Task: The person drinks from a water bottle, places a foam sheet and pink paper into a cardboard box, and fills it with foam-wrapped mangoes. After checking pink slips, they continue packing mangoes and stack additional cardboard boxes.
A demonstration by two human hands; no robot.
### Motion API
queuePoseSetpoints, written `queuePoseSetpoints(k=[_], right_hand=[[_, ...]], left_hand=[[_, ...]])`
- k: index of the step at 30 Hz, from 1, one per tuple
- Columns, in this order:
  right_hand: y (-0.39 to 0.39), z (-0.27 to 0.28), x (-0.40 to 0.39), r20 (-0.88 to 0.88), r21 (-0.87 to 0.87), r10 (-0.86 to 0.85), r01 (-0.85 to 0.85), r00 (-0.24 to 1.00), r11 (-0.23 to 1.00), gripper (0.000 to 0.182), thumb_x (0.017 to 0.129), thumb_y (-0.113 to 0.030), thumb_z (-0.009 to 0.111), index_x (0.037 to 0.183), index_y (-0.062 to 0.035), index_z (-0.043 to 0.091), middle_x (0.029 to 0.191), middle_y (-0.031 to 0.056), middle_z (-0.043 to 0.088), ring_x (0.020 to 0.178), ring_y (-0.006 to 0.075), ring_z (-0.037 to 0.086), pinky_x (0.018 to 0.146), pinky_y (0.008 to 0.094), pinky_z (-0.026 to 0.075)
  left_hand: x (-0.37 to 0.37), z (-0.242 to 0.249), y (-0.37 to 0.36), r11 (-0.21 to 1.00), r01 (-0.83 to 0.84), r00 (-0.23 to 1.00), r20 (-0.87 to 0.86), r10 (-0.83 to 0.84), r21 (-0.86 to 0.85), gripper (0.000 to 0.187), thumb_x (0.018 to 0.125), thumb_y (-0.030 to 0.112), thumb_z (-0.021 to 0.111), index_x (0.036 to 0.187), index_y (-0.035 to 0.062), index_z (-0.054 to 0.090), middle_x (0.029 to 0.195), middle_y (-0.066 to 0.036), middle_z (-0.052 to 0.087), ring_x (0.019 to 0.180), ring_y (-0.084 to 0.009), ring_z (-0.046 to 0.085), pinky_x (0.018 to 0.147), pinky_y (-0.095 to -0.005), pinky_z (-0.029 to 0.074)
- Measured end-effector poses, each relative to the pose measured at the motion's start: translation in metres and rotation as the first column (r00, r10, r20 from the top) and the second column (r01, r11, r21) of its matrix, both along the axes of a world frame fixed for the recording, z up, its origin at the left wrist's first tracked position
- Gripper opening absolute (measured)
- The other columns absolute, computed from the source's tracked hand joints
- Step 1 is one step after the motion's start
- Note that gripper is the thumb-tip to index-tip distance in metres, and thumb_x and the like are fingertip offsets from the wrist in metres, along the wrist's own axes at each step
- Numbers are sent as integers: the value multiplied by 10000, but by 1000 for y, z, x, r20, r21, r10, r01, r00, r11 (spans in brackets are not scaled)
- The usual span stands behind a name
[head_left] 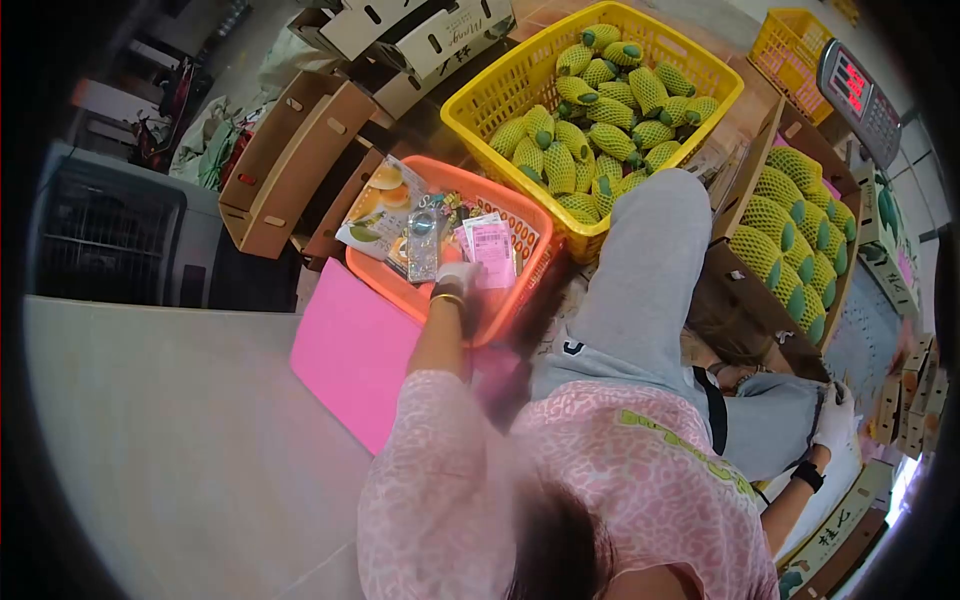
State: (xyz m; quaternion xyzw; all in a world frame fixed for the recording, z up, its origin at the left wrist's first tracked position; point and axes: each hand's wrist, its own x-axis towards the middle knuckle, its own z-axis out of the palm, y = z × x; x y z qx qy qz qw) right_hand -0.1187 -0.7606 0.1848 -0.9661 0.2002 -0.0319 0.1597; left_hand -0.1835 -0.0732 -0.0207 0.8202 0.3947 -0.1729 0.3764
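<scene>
My left hand (460,277), in a pale glove with a gold bracelet at the wrist, reaches into an orange basket (377,270). It is beside a glittery silver item (423,246) and pink printed labels (492,254); its fingertips are too unclear to show a grip. A leaflet with fruit pictures (385,207) leans at the basket's left side. My right hand (834,418), gloved, with a black band at the wrist, rests at my bent knee on grey trousers, fingers apart and nothing seen in them.
Beyond the orange basket stands a yellow crate (480,137) of green fruit in yellow-green nets. An open carton (745,310) at the right holds more netted fruit, near a scale with red digits (855,90). A pink board (355,350) and cardboard boxes (300,165) are at the left.
</scene>
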Motion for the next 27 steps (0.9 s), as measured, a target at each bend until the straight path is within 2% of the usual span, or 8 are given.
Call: queuePoseSetpoints(k=[3,4,5,10,14,16,23,27], right_hand=[[8,3,4,16,-21,-5,6,1000,1000,287,827,-209,553,1027,-5,582,1007,143,604,910,232,583,810,297,436],[14,8,3,19,-91,8,-6,1000,996,269,813,-207,566,1007,-24,598,998,135,611,902,239,593,799,300,444],[1,-3,5,54,-33,36,-34,998,999,267,812,-209,569,997,-19,600,1000,139,608,901,246,592,805,303,441],[-11,-14,2,111,-6,47,-47,993,999,268,811,-217,575,998,-27,599,985,129,606,903,238,583,809,309,438],[-7,-9,-1,124,-25,31,-28,992,999,274,806,-214,582,1004,-24,594,973,126,610,910,233,576,819,312,431],[-3,-10,-1,120,8,4,-5,993,1000,277,805,-212,584,1008,-24,592,974,126,610,913,232,576,822,313,429],[127,48,-20,392,287,190,-316,900,905,260,775,-82,609,1025,-21,575,961,71,607,883,142,557,793,276,435],[183,61,-13,337,891,-34,-307,941,333,450,756,-50,639,1156,-7,437,1079,138,532,960,170,532,811,274,454]], left_hand=[[5,0,-13,857,-380,902,67,427,-347,340,726,290,660,901,0,629,791,-94,624,699,-154,556,601,-301,426],[10,-54,10,914,-271,948,82,309,-303,365,723,299,661,932,3,625,829,-105,632,724,-163,564,621,-302,435],[22,-78,23,981,127,986,-129,-109,145,406,702,336,657,946,13,630,907,-116,635,791,-188,583,697,-303,451],[31,9,-14,944,-79,973,-182,143,321,377,638,252,655,927,12,633,995,-175,608,937,-294,588,760,-312,460],[5,28,-2,826,-452,873,359,331,337,224,710,169,605,860,6,575,800,-182,619,673,-318,608,630,-394,481],[6,66,-9,863,-505,664,644,380,11,174,669,46,658,748,27,503,700,-111,586,579,-204,555,561,-339,459],[76,212,-160,877,77,490,784,381,-475,252,696,-87,607,836,65,463,779,8,492,699,-64,465,637,-197,416],[122,239,-280,648,445,579,751,319,-618,326,708,-112,548,1003,8,478,878,-51,560,794,-104,548,713,-216,458]])
